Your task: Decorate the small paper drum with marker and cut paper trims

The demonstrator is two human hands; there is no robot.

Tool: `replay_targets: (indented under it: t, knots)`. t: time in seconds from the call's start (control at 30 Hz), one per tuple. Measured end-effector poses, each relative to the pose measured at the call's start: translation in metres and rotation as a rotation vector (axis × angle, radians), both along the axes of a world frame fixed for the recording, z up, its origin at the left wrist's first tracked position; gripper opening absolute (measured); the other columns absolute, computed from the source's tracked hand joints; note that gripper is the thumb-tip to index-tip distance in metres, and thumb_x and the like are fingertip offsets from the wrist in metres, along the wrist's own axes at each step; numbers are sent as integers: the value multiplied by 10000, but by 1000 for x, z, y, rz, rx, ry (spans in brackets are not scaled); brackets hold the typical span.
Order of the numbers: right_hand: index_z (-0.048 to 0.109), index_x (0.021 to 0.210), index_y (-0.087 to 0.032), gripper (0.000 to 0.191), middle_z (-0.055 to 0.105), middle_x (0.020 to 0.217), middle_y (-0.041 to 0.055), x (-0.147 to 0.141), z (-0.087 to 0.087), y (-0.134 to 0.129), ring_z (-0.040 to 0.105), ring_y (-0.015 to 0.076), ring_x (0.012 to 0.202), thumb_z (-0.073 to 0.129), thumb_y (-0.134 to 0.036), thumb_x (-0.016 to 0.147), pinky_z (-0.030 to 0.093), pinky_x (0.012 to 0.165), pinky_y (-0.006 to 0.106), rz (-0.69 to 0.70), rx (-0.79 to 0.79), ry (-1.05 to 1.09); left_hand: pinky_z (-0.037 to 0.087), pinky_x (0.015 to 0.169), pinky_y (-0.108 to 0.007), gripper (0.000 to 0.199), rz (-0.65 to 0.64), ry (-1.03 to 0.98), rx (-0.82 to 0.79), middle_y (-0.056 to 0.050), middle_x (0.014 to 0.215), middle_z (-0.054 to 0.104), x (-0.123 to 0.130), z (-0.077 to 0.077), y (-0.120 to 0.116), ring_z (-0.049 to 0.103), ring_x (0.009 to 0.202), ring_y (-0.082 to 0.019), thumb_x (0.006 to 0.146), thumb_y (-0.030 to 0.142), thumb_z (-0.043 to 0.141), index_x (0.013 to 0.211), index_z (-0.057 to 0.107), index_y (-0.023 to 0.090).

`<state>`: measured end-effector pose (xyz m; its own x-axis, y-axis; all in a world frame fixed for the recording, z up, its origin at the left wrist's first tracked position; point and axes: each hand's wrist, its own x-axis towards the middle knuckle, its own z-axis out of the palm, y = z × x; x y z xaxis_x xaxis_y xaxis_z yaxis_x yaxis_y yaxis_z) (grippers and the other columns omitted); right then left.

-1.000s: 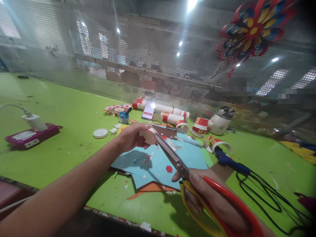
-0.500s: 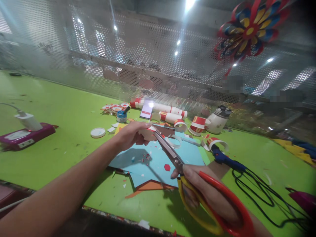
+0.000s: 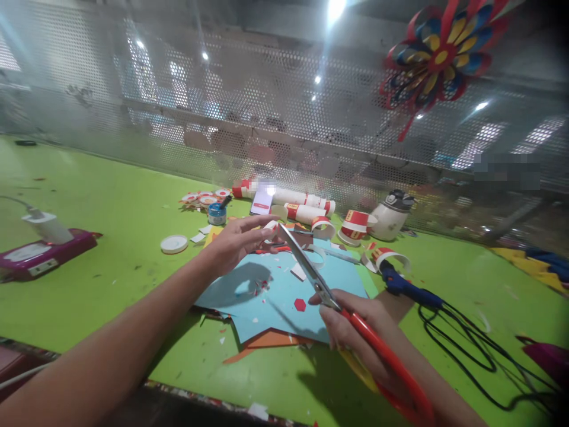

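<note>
In my right hand [image 3: 360, 320] is a pair of scissors [image 3: 313, 279] with red and yellow handles, its blades close together and pointing up and away. The blade tips reach the fingers of my left hand [image 3: 240, 240]. That hand pinches a small white-and-red piece of paper [image 3: 270, 226], mostly covered by the fingers. Below both hands lies a light blue sheet [image 3: 284, 314], with a red hexagon [image 3: 300, 305], a white scrap [image 3: 299, 271] and tiny clippings on it. An orange sheet [image 3: 267, 344] pokes out underneath.
Behind the hands stand a blue glue jar [image 3: 217, 213], a phone [image 3: 262, 200], stacked paper cups [image 3: 306, 198] and a white jug [image 3: 391, 214]. A blue glue gun [image 3: 404, 284] trails a black cord on the right. On the left sits a purple power strip [image 3: 48, 255].
A white scrap now lies on the blue sheet beneath the blades. The scissors' handles have come closer together, and the left fingers have shifted on the paper piece.
</note>
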<state>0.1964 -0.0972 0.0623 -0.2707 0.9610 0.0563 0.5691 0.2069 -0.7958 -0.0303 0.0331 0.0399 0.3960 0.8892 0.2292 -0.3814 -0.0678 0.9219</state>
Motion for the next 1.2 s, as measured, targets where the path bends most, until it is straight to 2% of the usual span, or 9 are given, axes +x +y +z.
replay_targets:
  t: [0.13, 0.2, 0.3, 0.43, 0.53, 0.63, 0.93, 1.1, 1.2]
  knots:
    - [660, 1037, -196, 339, 566, 662, 1, 3, -4, 4, 509, 158, 588, 564, -489, 896, 362, 536, 279, -144, 140, -84, 537, 826, -396, 496, 17, 100, 87, -126, 1081, 675, 2, -2, -2, 671, 921, -239, 743, 303, 774, 1197, 647, 149]
    - [625, 1146, -191, 349, 583, 697, 2, 4, -7, 6, 525, 155, 586, 577, -431, 898, 403, 553, 277, -196, 213, -43, 532, 842, -397, 476, 53, 223, 225, -135, 1184, 635, 6, -4, -6, 662, 931, -229, 767, 318, 754, 1204, 645, 163]
    - [584, 1198, -197, 349, 640, 783, 23, 4, -11, 9, 592, 164, 638, 577, -395, 911, 458, 586, 272, -256, 289, 38, 520, 876, -358, 387, 60, 425, 482, -119, 1276, 584, 17, -6, -17, 594, 1093, -242, 834, 323, 685, 1199, 649, 201]
    - [574, 1156, -197, 309, 673, 797, 14, 0, -18, 14, 630, 154, 653, 627, -313, 875, 518, 616, 260, -204, 431, 133, 528, 803, -309, 359, 54, 560, 687, -113, 1200, 589, 33, -10, -35, 574, 1080, -217, 877, 265, 607, 1230, 599, 198]
    - [572, 1150, -192, 321, 694, 822, 8, -4, -24, 15, 652, 141, 663, 648, -256, 844, 547, 628, 249, -166, 473, 181, 494, 911, -361, 300, 60, 577, 862, -97, 1126, 594, 39, -12, -42, 556, 1070, -208, 854, 184, 588, 1153, 593, 178]
    - [569, 1149, -188, 315, 710, 872, 19, -7, -28, 15, 672, 139, 701, 635, -201, 841, 557, 636, 236, -172, 472, 202, 480, 937, -371, 256, 58, 595, 937, -89, 1082, 582, 42, -13, -44, 547, 1043, -197, 859, 166, 554, 1114, 577, 171]
    - [556, 1124, -208, 280, 619, 806, -24, -10, -36, 14, 618, 107, 663, 592, -130, 858, 531, 629, 212, -213, 576, 152, 482, 915, -369, 247, 70, 649, 890, -90, 1057, 596, 45, -11, -50, 565, 1012, -201, 856, 196, 530, 1095, 587, 166]
    - [502, 1223, -226, 406, 634, 921, 12, -9, -47, 12, 655, 146, 771, 608, -102, 851, 531, 722, 270, -225, 691, 5, 508, 795, -343, 301, 55, 698, 658, -73, 1007, 642, 48, -11, -53, 596, 897, -201, 768, 196, 591, 1065, 630, 174]
    - [494, 1236, -235, 409, 642, 927, 16, -9, -49, 12, 664, 154, 801, 588, -86, 867, 528, 716, 267, -212, 754, -20, 523, 741, -342, 267, -99, 666, 423, -75, 971, 654, 49, -12, -51, 625, 876, -219, 770, 284, 615, 1005, 638, 159]
